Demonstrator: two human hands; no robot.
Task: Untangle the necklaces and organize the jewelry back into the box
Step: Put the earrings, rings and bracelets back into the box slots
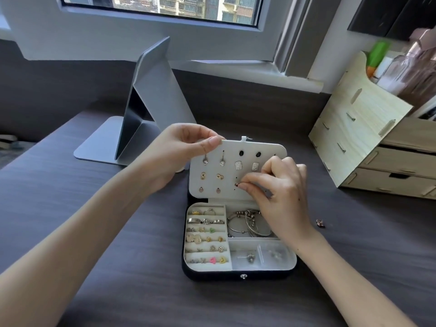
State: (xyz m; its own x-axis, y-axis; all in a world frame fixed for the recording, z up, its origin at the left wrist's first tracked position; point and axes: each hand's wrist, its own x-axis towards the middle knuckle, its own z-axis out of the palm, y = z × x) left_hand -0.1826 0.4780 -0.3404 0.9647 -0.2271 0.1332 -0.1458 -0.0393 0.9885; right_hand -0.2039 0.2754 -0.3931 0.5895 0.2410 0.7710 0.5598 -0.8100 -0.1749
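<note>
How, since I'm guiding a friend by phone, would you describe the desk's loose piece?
Find the open jewelry box on the dark desk. Just right of it lies a small coppery piece, the only jewelry lying on the desk itself.
</note>
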